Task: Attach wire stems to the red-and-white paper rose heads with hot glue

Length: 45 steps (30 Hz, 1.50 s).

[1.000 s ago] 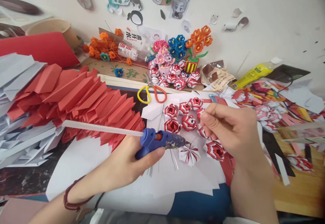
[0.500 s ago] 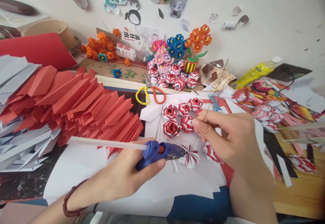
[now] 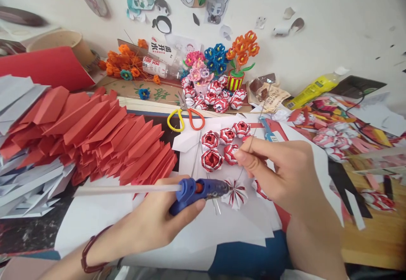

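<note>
Apparently a gluing step: the left hand [image 3: 155, 216] wraps its fingers round a blue glue gun [image 3: 203, 192], tip near the centre of a red-and-white paper flower [image 3: 237, 197] on white sheets [image 3: 190, 237]. The right hand [image 3: 275, 170] pinches a wire stem [image 3: 242, 173] above it; steadiness seems called for next.

glue gun [image 3: 205, 189]: blue | paper flower [image 3: 235, 195]: white, red-striped | glue stick [image 3: 127, 190]: whitish
</note>
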Available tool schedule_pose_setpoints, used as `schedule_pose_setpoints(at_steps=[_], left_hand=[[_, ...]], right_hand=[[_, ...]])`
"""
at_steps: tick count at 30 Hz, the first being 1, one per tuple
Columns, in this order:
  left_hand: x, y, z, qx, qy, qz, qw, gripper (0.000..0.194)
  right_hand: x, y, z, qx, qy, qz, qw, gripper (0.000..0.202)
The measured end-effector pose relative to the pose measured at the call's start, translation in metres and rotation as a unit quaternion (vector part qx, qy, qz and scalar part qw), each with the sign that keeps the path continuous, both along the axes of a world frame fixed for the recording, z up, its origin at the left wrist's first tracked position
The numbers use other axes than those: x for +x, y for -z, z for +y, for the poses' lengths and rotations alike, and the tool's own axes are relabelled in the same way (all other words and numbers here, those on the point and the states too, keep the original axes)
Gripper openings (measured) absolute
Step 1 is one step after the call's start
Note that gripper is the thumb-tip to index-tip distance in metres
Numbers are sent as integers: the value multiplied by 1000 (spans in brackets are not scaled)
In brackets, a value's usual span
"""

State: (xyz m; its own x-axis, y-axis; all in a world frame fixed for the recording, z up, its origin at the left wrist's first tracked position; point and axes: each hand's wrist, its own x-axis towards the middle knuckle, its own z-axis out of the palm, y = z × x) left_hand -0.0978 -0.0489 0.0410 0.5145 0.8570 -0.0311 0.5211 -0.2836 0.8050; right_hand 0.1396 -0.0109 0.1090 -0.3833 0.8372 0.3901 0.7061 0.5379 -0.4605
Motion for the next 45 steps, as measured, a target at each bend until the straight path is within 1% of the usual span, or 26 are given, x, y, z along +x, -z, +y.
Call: schedule_pose_setpoints(at_steps=[18,25,30,36,45], left_hand=[[3,4,0,-33,-1,24,999,35],[1,9,-2,-24,-10,31,999,30],[1,9,-3,-22,-12,28,999,28],[2,7,-2,-20,-2,21,1000,32],[2,10,-3,-6,-6,25,1000,32]], right_hand=[[-1,0,0,0,-4,-17,1000,31],[-1,0,0,3,-3,-18,1000,30],[-1,0,0,2,-3,-21,1000,28],[1,0,-1,0,-3,-21,1000,29],[0,-2,-2,-8,-1,-22,1000,29]])
